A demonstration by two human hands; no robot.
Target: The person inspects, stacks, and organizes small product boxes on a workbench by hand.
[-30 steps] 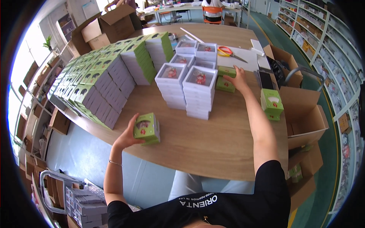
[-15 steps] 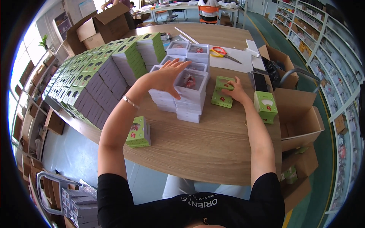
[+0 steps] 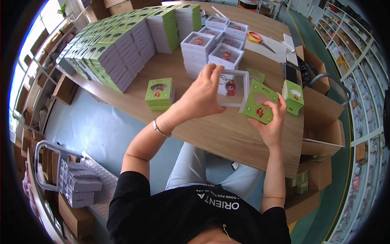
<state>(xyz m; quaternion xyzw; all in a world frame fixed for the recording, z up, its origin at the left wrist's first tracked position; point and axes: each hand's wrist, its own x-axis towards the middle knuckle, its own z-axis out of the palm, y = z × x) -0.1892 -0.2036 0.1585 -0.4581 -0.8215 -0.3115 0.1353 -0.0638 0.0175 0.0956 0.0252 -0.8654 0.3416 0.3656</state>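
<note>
My left hand (image 3: 200, 92) grips a clear-faced white box (image 3: 246, 90) by its left side, tilted up above the table; a small red-hooded doll keychain (image 3: 231, 88) shows inside. Close to its right, my right hand (image 3: 271, 124) pinches a green card sleeve (image 3: 252, 106) with a cut-out window. Box and sleeve are separate pieces, their edges near each other. Behind my hands stand stacks of similar white boxes (image 3: 196, 57). Another green sleeve (image 3: 256, 75) lies on the table, partly hidden by the held one. More green sleeves (image 3: 293, 99) are piled at the right edge.
Two or so green-sleeved boxes (image 3: 159, 95) sit near the left table edge. Long rows of them (image 3: 122, 57) fill the far left. Scissors (image 3: 260, 40) lie on white sheeting, near a dark flat object (image 3: 291, 74). Cardboard cartons (image 3: 323, 130) stand right; a cart (image 3: 95, 175) stands lower left.
My left hand has taken a white box off a stack and brought it nearer. My right hand has lifted a green sleeve from the table. The view has tilted downward.
</note>
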